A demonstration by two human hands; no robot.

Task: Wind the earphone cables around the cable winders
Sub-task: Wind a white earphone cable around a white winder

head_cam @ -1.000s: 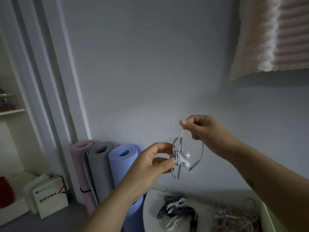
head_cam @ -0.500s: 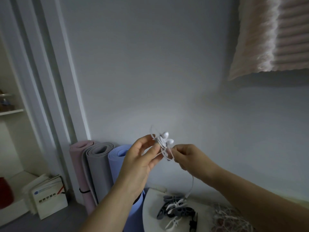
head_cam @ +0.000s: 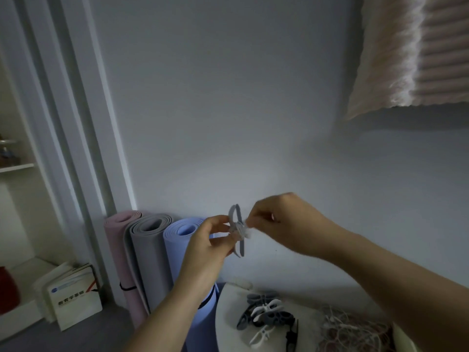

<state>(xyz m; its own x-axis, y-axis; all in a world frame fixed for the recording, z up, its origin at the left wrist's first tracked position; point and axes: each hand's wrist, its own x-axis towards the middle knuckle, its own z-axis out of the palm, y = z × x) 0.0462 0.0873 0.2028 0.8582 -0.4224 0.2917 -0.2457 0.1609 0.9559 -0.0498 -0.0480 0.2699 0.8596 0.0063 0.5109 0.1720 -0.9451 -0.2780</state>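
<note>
In mid-air above the desk (head_cam: 228, 313), the left hand (head_cam: 205, 247) pinched the grey cable winder (head_cam: 235, 212) at its waist. The right hand (head_cam: 284, 222) had its grip closed on the earphone cable (head_cam: 240, 228) wound there. Light, floppy, springy stuff, I judged: hold the middle.

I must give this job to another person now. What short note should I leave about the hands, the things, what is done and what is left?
Left hand: holds the grey cable winder up in the air.
Right hand: pinches the white earphone cable at the winder's middle.
Done: this cable looks nearly all wound; no loose length hangs.
Left: secure the end and set it down. On the white table lie spare winders and a tangle of earphones, not yet wound.
</note>
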